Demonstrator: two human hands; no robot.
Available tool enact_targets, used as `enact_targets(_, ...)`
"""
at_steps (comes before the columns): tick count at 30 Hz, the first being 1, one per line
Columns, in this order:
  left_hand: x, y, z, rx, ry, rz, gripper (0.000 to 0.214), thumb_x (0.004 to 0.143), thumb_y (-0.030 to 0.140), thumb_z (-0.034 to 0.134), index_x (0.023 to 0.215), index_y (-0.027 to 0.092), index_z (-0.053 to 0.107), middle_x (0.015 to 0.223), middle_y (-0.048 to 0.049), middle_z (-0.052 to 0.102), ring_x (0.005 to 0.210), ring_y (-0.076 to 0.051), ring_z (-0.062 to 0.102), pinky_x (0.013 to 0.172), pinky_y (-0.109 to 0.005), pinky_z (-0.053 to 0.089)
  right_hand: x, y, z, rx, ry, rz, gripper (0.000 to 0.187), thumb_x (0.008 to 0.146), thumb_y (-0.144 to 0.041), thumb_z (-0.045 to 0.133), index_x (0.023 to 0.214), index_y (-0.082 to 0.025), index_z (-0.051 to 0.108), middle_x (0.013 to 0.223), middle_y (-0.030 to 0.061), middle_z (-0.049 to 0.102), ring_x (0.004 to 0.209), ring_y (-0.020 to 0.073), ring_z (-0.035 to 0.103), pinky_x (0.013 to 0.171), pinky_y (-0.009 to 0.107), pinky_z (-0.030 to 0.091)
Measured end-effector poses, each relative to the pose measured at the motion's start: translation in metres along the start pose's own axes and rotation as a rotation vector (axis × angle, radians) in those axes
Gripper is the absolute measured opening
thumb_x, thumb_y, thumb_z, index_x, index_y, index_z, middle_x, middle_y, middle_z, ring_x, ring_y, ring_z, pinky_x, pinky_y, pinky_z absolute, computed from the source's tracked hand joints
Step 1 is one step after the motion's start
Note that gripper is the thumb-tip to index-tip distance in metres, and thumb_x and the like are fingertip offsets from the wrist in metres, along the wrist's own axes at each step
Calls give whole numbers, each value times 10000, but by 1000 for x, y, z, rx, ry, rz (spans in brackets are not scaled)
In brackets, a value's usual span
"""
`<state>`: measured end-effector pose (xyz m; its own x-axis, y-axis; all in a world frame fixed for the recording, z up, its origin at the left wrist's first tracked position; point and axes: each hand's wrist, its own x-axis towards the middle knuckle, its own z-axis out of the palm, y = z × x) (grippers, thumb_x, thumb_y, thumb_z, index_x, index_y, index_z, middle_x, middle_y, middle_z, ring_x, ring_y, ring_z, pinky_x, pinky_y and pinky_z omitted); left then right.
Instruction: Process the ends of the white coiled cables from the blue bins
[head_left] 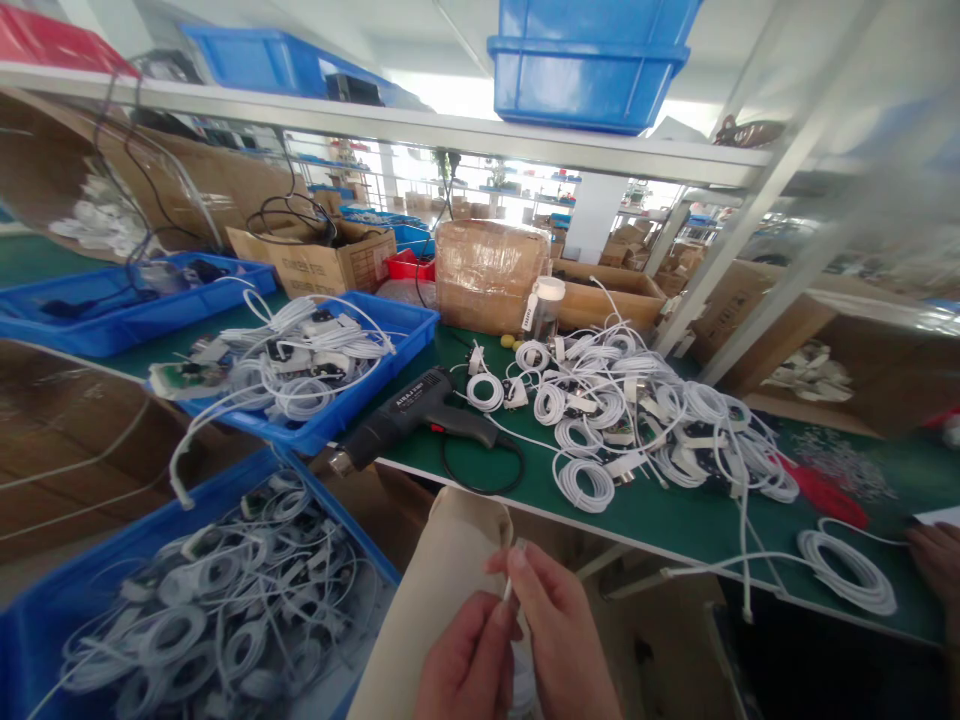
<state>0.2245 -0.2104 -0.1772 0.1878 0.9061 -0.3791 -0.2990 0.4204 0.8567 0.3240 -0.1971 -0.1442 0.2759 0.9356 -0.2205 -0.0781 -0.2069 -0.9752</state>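
Close together over my lap, my left hand (471,655) and my right hand (559,625) pinch a thin white cable (508,588) between thumbs and fingers. Its short end sticks up between the fingertips. More white coiled cable (523,685) shows partly below, behind my fingers. A black heat gun (420,415) lies on the green bench just ahead, its nozzle over the front edge. Right of it is a big heap of white coiled cables (600,400) with plugs and small parts.
At left, a blue tray (409,330) of cables stands on the bench (540,475); a larger blue bin (45,610) of coils sits lower. Cardboard boxes (491,270) line the back beneath a shelf (420,125). Another person's hand (934,555) rests at far right near a cable coil (847,575).
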Motion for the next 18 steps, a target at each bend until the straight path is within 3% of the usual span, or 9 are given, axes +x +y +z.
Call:
enact_targets(7,5,2,1,10,-44,-16,606,703,782,777,678,202,603,481,61,421,452,-97,353,453,-201,305,0,-1,-3,41,18,-4,532,856,-685,660,696,-178,660,621,-19,507,608,153,458,576,263,391)
enact_targets(13,8,6,-4,6,-53,-78,653,655,807,804,753,187,626,510,82,416,459,-77,325,436,-172,235,2,-2,-1,76,34,62,554,815,-713,681,803,-161,731,688,16,582,631,162,478,588,268,412)
enact_targets(18,7,8,0,70,-33,-102,684,663,853,750,783,190,635,506,77,446,434,-78,339,416,-177,221,4,-6,0,80,50,3,530,827,-687,679,733,-166,707,664,0,552,610,151,461,551,257,377)
